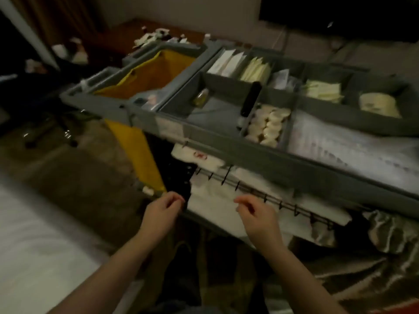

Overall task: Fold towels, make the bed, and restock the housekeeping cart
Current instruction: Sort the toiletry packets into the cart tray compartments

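A grey housekeeping cart [226, 150] stands in front of me, its top tray split into compartments. White folded towels [210, 200] lie on the shelf below, behind a wire rail with black hooks [267, 197]. My left hand [162, 214] hovers at the shelf's left corner near the yellow bag, fingers loosely curled and holding nothing. My right hand [256, 216] hangs just in front of the towels, fingers also loosely curled and holding nothing. A white bed sheet [34, 245] fills the lower left.
A yellow linen bag [147, 75] hangs open at the cart's left end. The tray holds small round soaps [267, 125], packets [256, 69], a black-handled tool [249, 98] and a small bottle [200, 97]. Crumpled grey fabric [367, 257] lies at the right. Clutter covers a dark desk [154, 35] behind.
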A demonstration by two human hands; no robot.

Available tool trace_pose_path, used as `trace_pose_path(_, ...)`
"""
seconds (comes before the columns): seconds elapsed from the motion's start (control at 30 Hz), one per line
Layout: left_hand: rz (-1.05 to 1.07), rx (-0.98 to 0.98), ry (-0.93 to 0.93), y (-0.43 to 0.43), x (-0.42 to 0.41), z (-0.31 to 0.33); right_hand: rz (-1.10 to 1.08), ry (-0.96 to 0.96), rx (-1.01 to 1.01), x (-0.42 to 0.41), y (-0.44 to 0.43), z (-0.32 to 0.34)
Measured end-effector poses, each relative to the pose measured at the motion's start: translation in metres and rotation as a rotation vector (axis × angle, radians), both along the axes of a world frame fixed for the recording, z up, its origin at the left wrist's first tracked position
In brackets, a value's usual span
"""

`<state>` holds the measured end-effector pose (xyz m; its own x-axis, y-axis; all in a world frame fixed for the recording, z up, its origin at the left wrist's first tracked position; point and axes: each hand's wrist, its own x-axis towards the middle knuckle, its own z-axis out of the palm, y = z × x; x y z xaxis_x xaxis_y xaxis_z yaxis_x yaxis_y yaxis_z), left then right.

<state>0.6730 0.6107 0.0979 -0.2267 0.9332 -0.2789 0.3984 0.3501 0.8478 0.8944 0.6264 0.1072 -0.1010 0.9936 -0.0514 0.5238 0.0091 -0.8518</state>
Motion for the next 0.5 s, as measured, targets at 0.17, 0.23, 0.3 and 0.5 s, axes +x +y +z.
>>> trace_pose_path(0.17, 0.099, -0.252, 0.158, -0.093, -0.042, -0.062, 0.158, -0.286, -0.4, -0.01, -0.019, -0.092)
trace_pose_path(0.23, 0.201, -0.33, 0.172, -0.115, -0.066, -0.076, 0.278, -0.351, -0.479, -0.028, -0.014, -0.107)
trace_pose_path(0.3, 0.341, -0.401, 0.17, -0.133, -0.094, -0.086, 0.405, -0.388, -0.535, -0.06, -0.001, -0.112)
trace_pose_path(0.5, 0.753, -0.594, 0.089, -0.183, -0.184, -0.122, 0.833, -0.494, -0.472, -0.243, 0.053, -0.098)
